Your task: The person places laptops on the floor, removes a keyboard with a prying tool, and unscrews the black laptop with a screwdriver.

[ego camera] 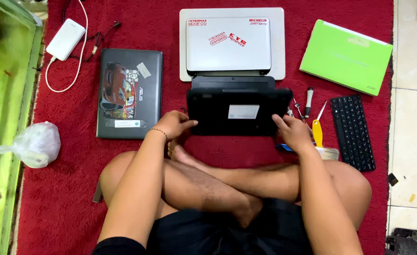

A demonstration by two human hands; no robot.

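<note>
A small black laptop (236,111) lies bottom side up on the red carpet, just in front of my crossed legs. My left hand (173,123) grips its left edge, thumb on top. My right hand (291,130) holds its right edge, fingers curled over the corner. A white label sits in the middle of the laptop's underside. Its hinge part sticks out at the far side.
A dark laptop with stickers (129,92) lies to the left, two stacked white laptops (232,42) lie behind, a green one (345,55) at the right. Screwdrivers (308,101), a yellow-handled brush (318,134) and a loose black keyboard (353,132) are right of my hand. A white power bank (65,39) with cable lies far left.
</note>
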